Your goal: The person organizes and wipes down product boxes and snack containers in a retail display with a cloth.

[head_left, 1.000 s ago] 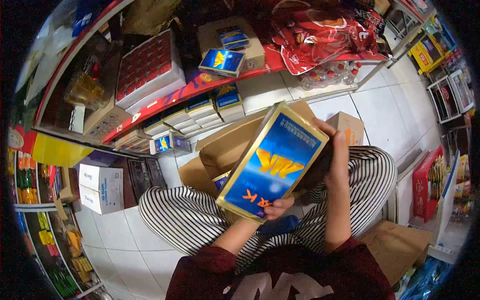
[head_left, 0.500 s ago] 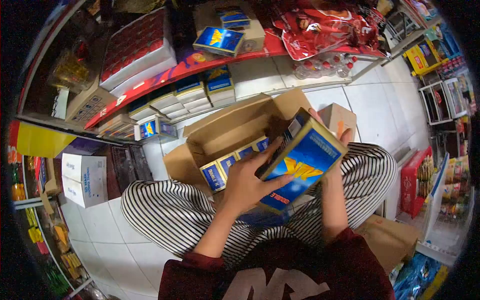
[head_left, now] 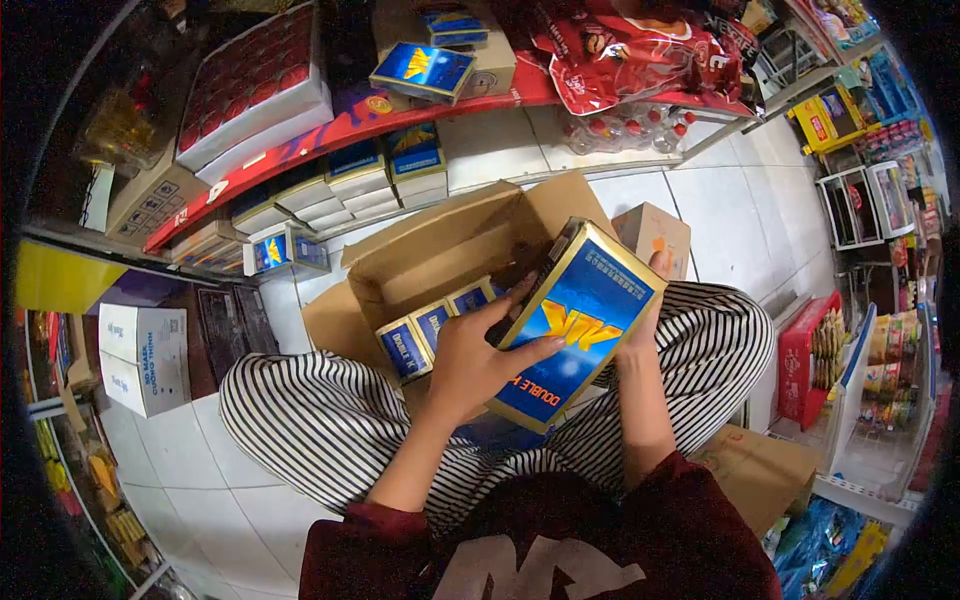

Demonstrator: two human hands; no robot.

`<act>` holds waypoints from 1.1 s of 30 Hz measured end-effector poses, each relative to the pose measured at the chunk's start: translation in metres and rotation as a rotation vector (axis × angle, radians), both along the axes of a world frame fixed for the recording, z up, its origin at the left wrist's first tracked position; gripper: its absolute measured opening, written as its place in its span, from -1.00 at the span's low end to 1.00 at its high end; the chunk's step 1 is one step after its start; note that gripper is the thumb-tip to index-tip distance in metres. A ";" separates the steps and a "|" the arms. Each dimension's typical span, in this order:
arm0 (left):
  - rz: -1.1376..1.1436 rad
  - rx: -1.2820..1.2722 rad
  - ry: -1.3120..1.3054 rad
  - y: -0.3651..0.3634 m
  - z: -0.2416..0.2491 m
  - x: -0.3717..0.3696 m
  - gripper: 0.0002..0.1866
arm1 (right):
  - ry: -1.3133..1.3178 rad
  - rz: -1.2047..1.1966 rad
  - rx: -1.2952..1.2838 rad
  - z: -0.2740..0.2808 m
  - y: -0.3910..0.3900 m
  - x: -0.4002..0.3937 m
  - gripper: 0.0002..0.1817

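Observation:
A blue box with gold edges, printed "DOUBLE K" with a yellow emblem, is held tilted above my lap. My left hand grips its left side, thumb across the front face and fingers along the edge. On the opposite side my right hand supports it, with most of those fingers hidden behind the box. Just beyond my left hand stands an open brown carton, its flaps folded out. Several blue-and-gold Double K boxes stand in a row inside, partly covered by my left hand.
Ahead is a red-edged shelf with a red-topped tray and red packets. Similar blue boxes are stacked below it. A small brown box sits beyond my right hand, a white carton to the left.
The held box has turned slightly more upright, its front face now more toward me. Both hands still hold it. The whole view has shifted a little, moving the surroundings left.

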State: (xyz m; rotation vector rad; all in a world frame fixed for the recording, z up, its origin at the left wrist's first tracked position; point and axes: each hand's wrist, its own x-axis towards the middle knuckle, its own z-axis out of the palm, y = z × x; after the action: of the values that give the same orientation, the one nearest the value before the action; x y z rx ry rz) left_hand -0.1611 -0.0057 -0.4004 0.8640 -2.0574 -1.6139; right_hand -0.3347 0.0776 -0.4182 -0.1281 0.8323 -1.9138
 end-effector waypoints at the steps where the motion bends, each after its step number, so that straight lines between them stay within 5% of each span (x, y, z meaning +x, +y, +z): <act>1: 0.005 0.008 0.014 0.000 -0.002 0.001 -0.35 | 0.032 0.036 -0.029 0.001 -0.001 0.000 -0.25; 4: -0.002 0.268 0.123 0.000 -0.012 0.001 -0.45 | 0.062 0.048 -0.047 0.007 -0.008 0.001 -0.11; 8: 0.179 1.374 0.364 0.025 -0.011 0.000 -0.59 | 0.162 -0.048 0.138 0.009 0.000 0.001 -0.18; 9: -0.452 1.755 0.589 0.027 -0.036 -0.003 -0.58 | 0.167 -0.063 0.152 0.011 0.000 0.002 -0.21; 10: -0.774 1.952 0.708 0.026 -0.047 -0.003 -0.58 | 0.171 -0.081 0.166 0.013 0.001 0.002 -0.24; 11: -0.727 1.993 0.731 0.029 -0.054 -0.004 -0.58 | 0.176 -0.082 0.163 0.013 0.001 0.002 -0.26; 21: -0.552 1.916 0.629 0.022 -0.061 0.002 -0.55 | 0.194 -0.027 0.244 0.008 -0.004 0.003 -0.27; 27: -0.500 1.860 0.619 0.020 -0.063 0.008 -0.53 | 0.246 0.132 -0.061 0.013 0.002 -0.009 -0.24; 30: -0.329 1.696 0.544 0.018 -0.059 0.009 -0.52 | 0.060 0.230 -0.324 0.021 0.001 -0.010 -0.20; 33: -0.134 1.294 0.286 0.016 -0.050 0.005 -0.51 | 0.192 0.164 -0.303 0.024 0.000 0.000 -0.29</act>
State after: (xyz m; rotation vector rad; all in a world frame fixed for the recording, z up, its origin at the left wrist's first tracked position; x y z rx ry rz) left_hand -0.1566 0.0099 -0.4503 0.7274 -0.6944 -2.9163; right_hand -0.3351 0.0780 -0.3938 -0.5548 0.6290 -1.8801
